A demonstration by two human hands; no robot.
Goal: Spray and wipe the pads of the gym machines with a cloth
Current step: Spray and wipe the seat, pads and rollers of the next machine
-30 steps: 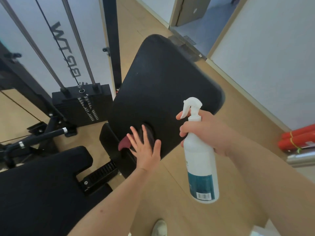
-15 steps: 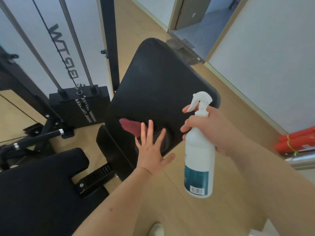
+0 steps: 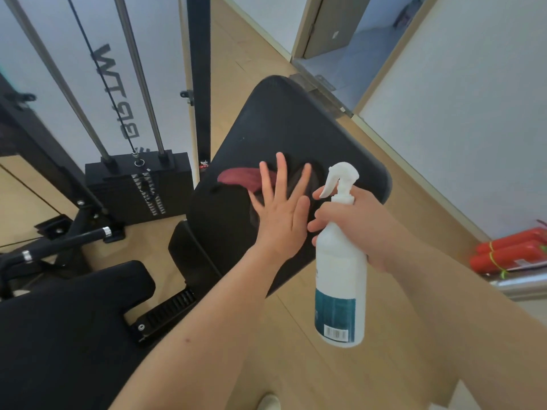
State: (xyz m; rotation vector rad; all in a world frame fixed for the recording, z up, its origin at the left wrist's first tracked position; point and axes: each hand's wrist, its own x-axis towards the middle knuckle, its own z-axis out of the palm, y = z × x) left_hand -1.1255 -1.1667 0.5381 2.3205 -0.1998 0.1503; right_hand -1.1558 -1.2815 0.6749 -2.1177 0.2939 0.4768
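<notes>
A tilted black back pad (image 3: 284,134) of the gym machine fills the middle of the view. My left hand (image 3: 281,211) lies flat on it with straight, spread fingers, pressing a dark cloth with a maroon part (image 3: 239,177) against the pad. Most of the cloth is hidden under the hand. My right hand (image 3: 355,223) grips a white spray bottle (image 3: 340,279) with a teal label by its neck, just right of the left hand, nozzle pointing left toward the pad.
A black seat pad (image 3: 65,327) lies at lower left. The weight stack (image 3: 139,184) with steel guide rods (image 3: 139,78) stands behind on the left, beside a black handle bar (image 3: 68,241). Red rolls (image 3: 512,253) lie by the right wall. An open doorway (image 3: 340,48) is at the top.
My left hand has slid the cloth up and to the right across the back pad. The right hand with the bottle has stayed beside it, now closer to the left hand.
</notes>
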